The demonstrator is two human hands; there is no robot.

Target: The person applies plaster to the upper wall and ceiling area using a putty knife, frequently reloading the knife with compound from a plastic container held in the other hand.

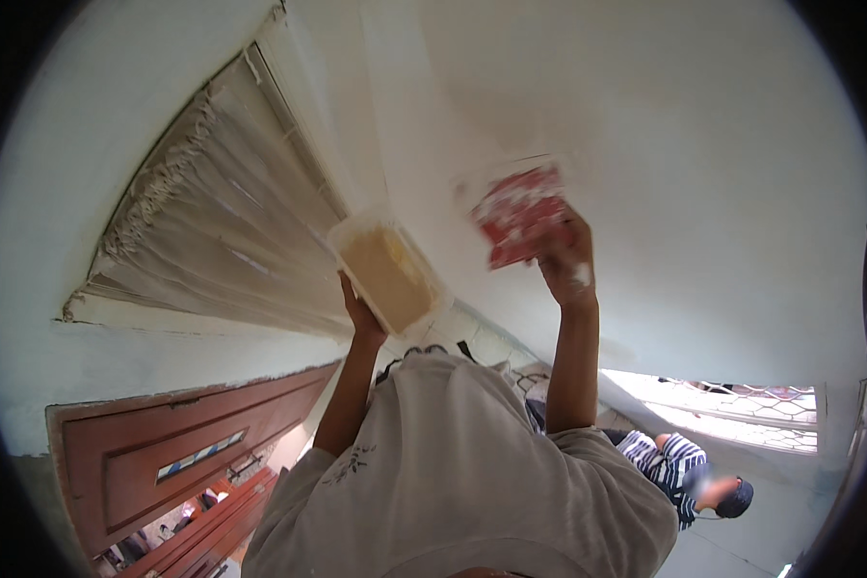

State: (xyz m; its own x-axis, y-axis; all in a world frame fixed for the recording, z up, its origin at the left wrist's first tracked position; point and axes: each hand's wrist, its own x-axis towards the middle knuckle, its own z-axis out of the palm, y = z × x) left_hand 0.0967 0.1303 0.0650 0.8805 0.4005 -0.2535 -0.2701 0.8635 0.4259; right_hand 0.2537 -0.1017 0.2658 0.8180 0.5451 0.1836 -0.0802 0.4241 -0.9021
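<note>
Near a white wall (713,202), hands (364,316) (570,265) grip a tub (360,228) (left) and blurred flat red piece (511,228) (right).

Tub (359,224) left of flat tool (522,217), wall (703,212) behind (door (197,433) below curtain (222,212))

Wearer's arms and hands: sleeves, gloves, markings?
Short, loose grey-beige sleeves leave the forearms bare; a dark leafy print sits on the shirt near the left sleeve. Left hand and right hand are ungloved; a whitish smear marks the right.
</note>
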